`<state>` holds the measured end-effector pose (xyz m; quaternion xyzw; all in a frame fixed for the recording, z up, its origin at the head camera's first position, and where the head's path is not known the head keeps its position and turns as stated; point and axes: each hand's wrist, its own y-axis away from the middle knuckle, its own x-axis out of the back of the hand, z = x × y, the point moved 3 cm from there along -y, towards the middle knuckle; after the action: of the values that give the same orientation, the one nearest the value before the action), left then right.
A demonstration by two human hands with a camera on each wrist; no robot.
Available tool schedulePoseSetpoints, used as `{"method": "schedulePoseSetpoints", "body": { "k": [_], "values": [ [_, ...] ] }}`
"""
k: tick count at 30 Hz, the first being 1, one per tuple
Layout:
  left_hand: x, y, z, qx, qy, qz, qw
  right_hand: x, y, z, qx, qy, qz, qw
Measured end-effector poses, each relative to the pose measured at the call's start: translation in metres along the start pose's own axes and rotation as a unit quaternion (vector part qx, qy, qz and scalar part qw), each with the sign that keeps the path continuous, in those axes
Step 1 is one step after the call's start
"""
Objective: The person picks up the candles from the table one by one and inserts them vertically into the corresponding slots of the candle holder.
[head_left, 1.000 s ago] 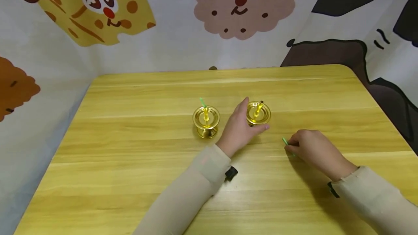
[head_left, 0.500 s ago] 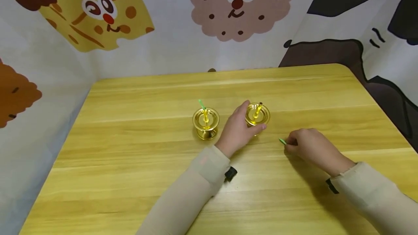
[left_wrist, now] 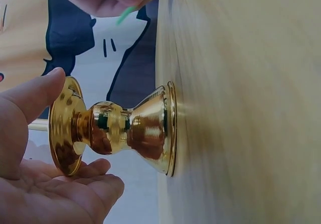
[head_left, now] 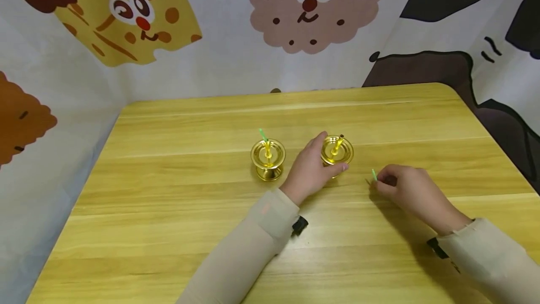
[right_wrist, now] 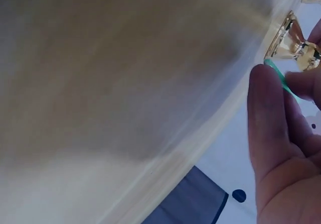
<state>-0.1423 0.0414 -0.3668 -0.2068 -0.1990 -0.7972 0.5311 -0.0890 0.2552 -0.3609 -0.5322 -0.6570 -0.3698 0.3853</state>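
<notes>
In the head view, 2 gold holders stand upright, side by side, on the tabletop. The left gold holder carries a leaning green stick in the upright stem at the centre of its round dish. The right gold holder has the same shallow, rimmed dish, and its stem ends in a dark tip; the left hand has it in its grip, thumb and fingers spread around the dish. Near it, to the right, the right hand keeps a pinching grip on a second green stick, held just above the boards. The tabletop is smooth, with pale yellow wood grain, and behind it hangs a white cloth printed with cartoon food. In the left wrist view, the right gold holder shows a polished, mirror-like surface: flared dish, rounded knob, then a cone widening to a ringed base against the tabletop. The thumb touches the rim, with fingers curved at its opposite side. In the right wrist view, thumb and fingertip squeeze the second green stick, slim and straight; the 2 gold holders appear partly at the edge.
</notes>
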Motion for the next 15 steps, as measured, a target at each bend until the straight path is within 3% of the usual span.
{"method": "schedulePoseSetpoints", "body": {
  "k": [6, 15],
  "values": [
    [0.001, 0.0, 0.0, 0.001, 0.001, 0.0, 1.0, 0.006, 0.002, -0.008, 0.017, -0.03, 0.058, 0.998],
    [-0.001, 0.001, 0.001, -0.005, -0.004, -0.003, 1.0, 0.012, 0.004, -0.022, 0.069, -0.031, 0.156, 0.985]
  ]
}}
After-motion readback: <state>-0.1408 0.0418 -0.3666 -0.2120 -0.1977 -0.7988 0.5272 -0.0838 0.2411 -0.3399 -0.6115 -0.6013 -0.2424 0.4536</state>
